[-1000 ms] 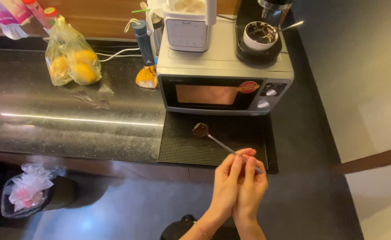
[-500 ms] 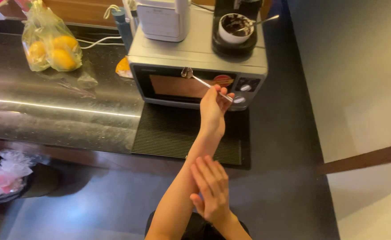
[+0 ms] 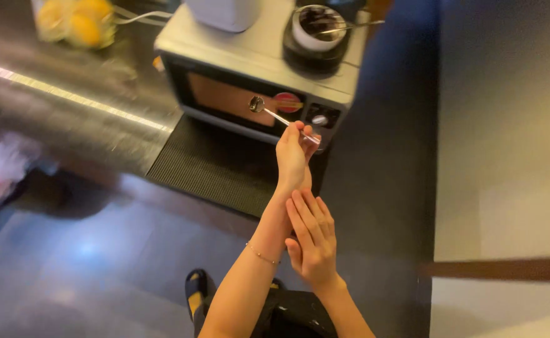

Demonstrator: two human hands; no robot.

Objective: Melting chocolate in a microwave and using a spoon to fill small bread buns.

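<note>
Head view: the left hand (image 3: pixel 292 156) has lifted the spoon (image 3: pixel 281 117) from low over the mat (image 3: pixel 212 166) up in front of the microwave (image 3: pixel 250 75), its grip pinched shut on the handle, bowl pointing far-left. The right hand (image 3: pixel 312 241) has let go of the spoon; now open, its fingers lie flat on the left forearm. A cup (image 3: pixel 315 28) sits on the microwave.

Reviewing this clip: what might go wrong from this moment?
1. The left hand pinches the spoon only at the handle's end, bowl held out before the microwave; it may slip or spill any contents.
2. The right hand rests on the left forearm; a nudge might jog the spoon.
</note>
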